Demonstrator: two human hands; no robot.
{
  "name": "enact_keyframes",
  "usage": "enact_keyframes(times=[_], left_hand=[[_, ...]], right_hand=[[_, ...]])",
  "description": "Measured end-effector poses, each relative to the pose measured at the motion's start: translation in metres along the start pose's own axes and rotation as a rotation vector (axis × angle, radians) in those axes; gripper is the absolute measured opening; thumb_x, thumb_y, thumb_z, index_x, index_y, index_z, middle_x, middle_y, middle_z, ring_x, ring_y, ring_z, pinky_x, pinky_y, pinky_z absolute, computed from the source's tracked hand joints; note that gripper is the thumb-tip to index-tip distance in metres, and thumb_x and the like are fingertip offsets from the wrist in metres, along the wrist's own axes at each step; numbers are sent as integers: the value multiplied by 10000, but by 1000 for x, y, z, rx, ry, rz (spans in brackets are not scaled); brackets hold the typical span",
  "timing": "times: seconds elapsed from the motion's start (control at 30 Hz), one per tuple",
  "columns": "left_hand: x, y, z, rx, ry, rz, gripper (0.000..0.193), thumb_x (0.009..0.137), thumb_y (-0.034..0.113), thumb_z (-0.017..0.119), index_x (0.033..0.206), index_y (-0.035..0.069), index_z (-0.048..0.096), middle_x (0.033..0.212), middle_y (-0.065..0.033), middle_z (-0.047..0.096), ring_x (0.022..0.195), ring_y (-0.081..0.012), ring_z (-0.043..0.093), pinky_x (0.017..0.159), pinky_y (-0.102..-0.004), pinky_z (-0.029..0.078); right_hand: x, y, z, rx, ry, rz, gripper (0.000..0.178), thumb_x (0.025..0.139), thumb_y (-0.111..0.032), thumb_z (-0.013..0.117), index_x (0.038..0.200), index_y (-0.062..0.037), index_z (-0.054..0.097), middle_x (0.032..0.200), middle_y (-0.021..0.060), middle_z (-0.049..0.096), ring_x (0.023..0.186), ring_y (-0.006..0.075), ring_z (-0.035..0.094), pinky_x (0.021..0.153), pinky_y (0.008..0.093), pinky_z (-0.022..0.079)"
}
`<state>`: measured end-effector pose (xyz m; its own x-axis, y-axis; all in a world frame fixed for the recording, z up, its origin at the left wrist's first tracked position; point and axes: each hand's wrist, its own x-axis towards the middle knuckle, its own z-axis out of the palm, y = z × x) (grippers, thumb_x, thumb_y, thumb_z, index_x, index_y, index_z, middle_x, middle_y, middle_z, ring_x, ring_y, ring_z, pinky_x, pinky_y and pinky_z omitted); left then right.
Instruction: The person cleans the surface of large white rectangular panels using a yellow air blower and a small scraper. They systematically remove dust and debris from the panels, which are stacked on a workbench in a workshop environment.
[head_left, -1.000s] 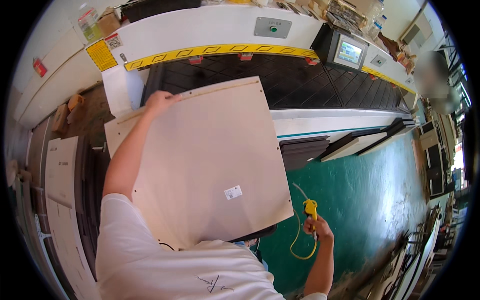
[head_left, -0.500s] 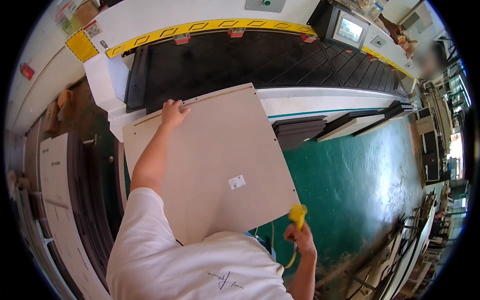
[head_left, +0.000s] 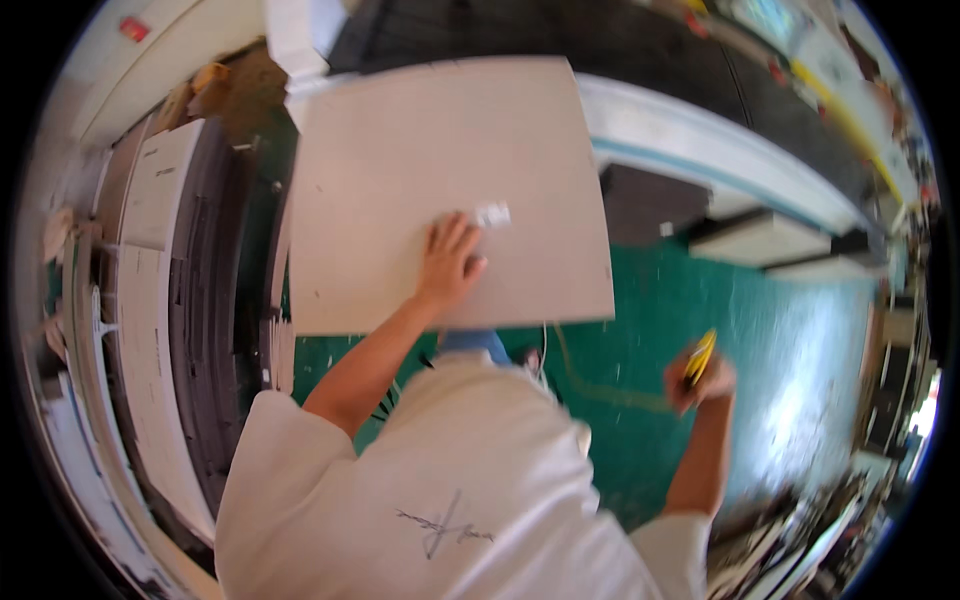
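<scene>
A large beige board (head_left: 390, 160) lies in front of me, its far edge by the machine bed. My left hand (head_left: 452, 262) rests on it with fingers spread, just beside a small white label (head_left: 493, 215). Out to the right, apart from the board, my right hand (head_left: 712, 384) is wrapped round a yellow air gun (head_left: 702, 356). Motion smears the tool, so its finer parts do not show. A thin yellow hose (head_left: 610, 393) trails across the floor between the board and that hand.
The machine's black bed (head_left: 560, 30) runs along the back. Dark and pale panels (head_left: 655, 205) lean below its front. Stacked boards (head_left: 150, 330) stand on the left; more offcuts (head_left: 810, 545) lie at the lower right. The floor (head_left: 640, 300) is green.
My left hand has moved from the board's far edge to its middle, near the label. My right hand has swung outward to the right with the air gun. The view has shifted and the board appears straighter.
</scene>
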<state>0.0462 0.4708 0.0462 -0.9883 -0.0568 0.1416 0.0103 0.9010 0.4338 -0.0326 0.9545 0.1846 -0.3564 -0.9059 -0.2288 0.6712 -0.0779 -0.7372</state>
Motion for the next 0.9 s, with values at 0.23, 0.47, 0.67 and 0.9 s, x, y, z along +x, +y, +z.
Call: enact_keyframes(times=[0.23,0.47,0.67,0.9], left_hand=[[-135,-1,-28,68,117,-160,525,991,311,654,1439,53,556,1603,-206,408,1495,-402,348,1228,-553,235],[-230,-122,-85,251,262,-521,546,1036,373,586,1472,49,530,1620,-205,390,1503,-391,346,1233,-543,227],[-272,-194,-131,28,284,-771,576,1035,379,588,1501,53,497,1592,-223,426,1454,-425,412,1202,-513,310],[-172,-118,-199,-464,-40,-354,460,972,171,697,1378,-3,571,1398,-234,601,1239,-363,609,1018,-431,504]], right_hand=[[47,-68,16,-251,-512,390,489,669,-161,992,1013,87,748,882,181,775,651,192,729,636,291,608],[118,-65,71,-434,-706,494,457,705,-115,966,1054,75,741,928,153,782,661,143,724,610,268,595],[183,-44,124,-637,-403,521,436,813,-221,900,1144,15,743,1061,104,787,968,182,744,779,267,589],[383,99,231,-245,522,-58,354,1016,-239,689,1295,-30,627,1154,65,725,1090,195,703,836,356,580]])
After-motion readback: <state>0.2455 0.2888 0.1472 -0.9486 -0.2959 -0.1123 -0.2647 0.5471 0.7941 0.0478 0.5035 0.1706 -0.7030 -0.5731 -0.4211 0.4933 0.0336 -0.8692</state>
